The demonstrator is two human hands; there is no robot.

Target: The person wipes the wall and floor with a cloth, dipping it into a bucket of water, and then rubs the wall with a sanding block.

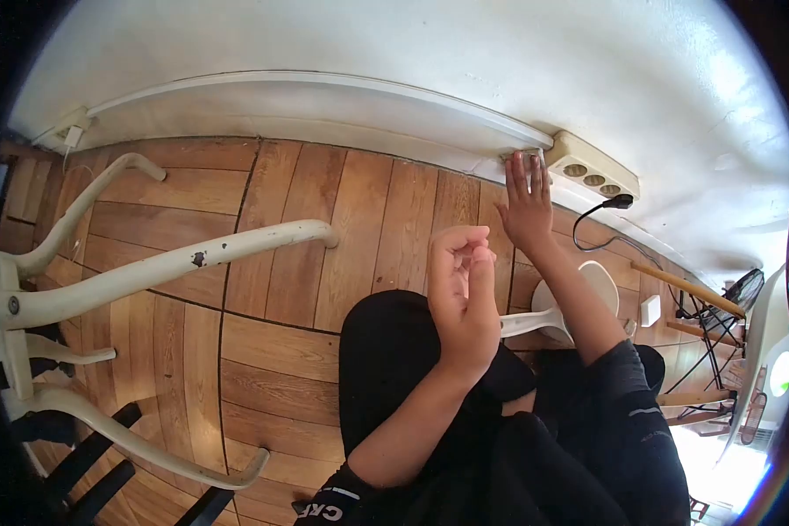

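Observation:
My left hand is raised above my dark-clad knee, its fingers curled in toward the thumb. Part of the palm shows; whether something small sits at the fingertips I cannot make out. Farther forward, my right hand reaches to the foot of the wall with fingers straight and close together. Its fingertips lie at the gap between the white cable trunking and a cream three-way socket block. They partly hide a small dark patch there. A black plug with a cable is at the block's lower edge.
A cream chair base with chipped, curved legs occupies the left. Beside my right forearm lies a white round-bodied thing with a handle. A small white box and a wooden-legged stand are at right, on plank-patterned flooring.

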